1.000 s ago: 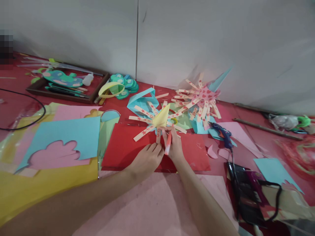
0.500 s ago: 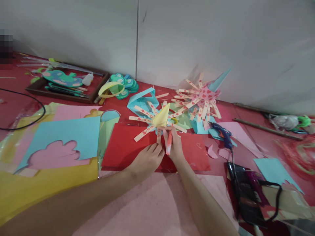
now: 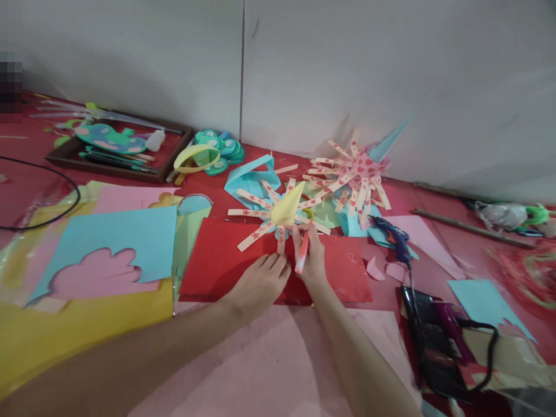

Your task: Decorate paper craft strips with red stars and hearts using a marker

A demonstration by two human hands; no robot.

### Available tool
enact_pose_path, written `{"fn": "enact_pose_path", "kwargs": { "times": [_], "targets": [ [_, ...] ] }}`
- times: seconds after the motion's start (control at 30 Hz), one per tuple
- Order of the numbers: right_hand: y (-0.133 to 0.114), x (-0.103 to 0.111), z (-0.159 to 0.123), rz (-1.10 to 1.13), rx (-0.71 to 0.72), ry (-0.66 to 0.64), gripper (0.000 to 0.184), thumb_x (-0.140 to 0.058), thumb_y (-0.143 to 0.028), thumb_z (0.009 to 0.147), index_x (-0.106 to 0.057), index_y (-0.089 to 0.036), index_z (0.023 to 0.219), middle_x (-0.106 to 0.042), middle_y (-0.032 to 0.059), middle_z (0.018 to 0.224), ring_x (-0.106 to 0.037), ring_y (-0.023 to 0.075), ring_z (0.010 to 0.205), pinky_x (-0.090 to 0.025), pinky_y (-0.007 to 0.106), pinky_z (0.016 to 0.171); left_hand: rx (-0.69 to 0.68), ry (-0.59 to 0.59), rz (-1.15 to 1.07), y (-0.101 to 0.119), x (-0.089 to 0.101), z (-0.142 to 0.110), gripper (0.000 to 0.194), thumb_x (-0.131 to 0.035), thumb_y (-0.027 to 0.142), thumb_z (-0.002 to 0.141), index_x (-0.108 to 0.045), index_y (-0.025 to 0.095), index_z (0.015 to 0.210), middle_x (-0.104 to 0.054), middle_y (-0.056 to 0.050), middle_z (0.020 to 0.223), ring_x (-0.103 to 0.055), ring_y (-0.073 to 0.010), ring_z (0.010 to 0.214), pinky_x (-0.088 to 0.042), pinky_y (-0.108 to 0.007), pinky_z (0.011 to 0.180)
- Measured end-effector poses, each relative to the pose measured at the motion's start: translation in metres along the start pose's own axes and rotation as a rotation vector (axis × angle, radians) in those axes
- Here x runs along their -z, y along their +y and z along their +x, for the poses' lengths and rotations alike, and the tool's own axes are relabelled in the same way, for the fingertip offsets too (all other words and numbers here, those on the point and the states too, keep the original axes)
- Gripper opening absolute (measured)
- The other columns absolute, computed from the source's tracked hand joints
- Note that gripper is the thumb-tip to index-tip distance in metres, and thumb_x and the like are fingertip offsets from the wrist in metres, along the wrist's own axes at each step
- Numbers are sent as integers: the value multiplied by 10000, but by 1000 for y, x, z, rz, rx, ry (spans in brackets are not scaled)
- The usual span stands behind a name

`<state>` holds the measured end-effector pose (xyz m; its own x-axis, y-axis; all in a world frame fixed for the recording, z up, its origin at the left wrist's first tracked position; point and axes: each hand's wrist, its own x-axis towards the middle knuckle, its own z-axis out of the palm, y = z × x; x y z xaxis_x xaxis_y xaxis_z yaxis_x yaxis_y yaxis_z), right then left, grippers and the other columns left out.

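A paper craft has a yellow cone [image 3: 286,205] in its middle and cream strips fanning out around it, marked with red letters and stars. It lies partly over a stack of red paper [image 3: 212,255]. My left hand [image 3: 260,281] presses its fingers on the near end of one lettered strip [image 3: 281,237]. Gripped in my right hand [image 3: 315,263] is an orange-red marker [image 3: 302,255], slanted, beside that strip. The marker's writing tip is hard to make out behind my fingers.
A second strip craft with a blue cone [image 3: 388,142] stands back right, near a glue gun [image 3: 393,234]. A brown tray [image 3: 171,165] holds brushes and a white bottle. Coloured sheets [image 3: 117,226] lie left; a black phone-like object [image 3: 438,359] and cable lie right.
My right hand and the marker have shifted slightly to the right, away from the strip. My left hand stays on the strip's end.
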<state>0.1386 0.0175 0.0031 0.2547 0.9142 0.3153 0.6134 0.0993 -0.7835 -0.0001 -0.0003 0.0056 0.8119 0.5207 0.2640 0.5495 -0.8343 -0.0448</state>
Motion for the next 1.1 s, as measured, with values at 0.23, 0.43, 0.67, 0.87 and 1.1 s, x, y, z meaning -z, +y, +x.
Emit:
{"fn": "enact_pose_path", "kwargs": {
  "times": [0.23, 0.43, 0.67, 0.87, 1.1],
  "targets": [
    [-2, 0, 0, 6, -11, 14, 131, -422, -333, 868, -484, -221, 838, -664, 27, 840, -605, 146, 721, -438, 273, 669, -11, 33, 1, 0, 2, 2, 226, -375, 49, 821, -553, 79, 957, -616, -105, 908, -576, -185, 848, -452, -324, 765],
    [0, -1, 0, 3, 3, 18, 129, -415, -328, 872, -483, -220, 849, -662, 31, 850, -608, 149, 737, -444, 275, 671, 79, 29, 26, 2, 4, -1, 216, -372, 70, 834, -542, 96, 964, -600, -119, 997, -546, -156, 674, -431, -301, 562],
    [-1, 0, 0, 26, -3, 9, 123, -419, -326, 871, -479, -222, 845, -663, 26, 864, -611, 141, 754, -449, 270, 695, 66, -25, 20, 4, 4, -3, 209, -369, 49, 818, -546, 116, 906, -586, -69, 814, -546, -163, 646, -431, -287, 523],
    [-6, 2, 0, 161, -28, 66, 183, -391, -358, 880, -482, -219, 804, -656, 16, 778, -613, 144, 759, -465, 289, 734, 42, -82, 5, 4, 8, -1, 197, -381, 29, 797, -538, 113, 880, -582, -59, 771, -562, -164, 629, -440, -281, 515],
    [-3, 3, -2, 371, -172, 64, 402, -299, -456, 887, -604, -199, 933, -611, 2, 624, -542, 135, 564, -465, 285, 612, 54, -93, 5, 6, 8, -1, 178, -396, 35, 795, -542, 113, 861, -639, -86, 829, -589, -162, 598, -446, -273, 474]
  ]
}}
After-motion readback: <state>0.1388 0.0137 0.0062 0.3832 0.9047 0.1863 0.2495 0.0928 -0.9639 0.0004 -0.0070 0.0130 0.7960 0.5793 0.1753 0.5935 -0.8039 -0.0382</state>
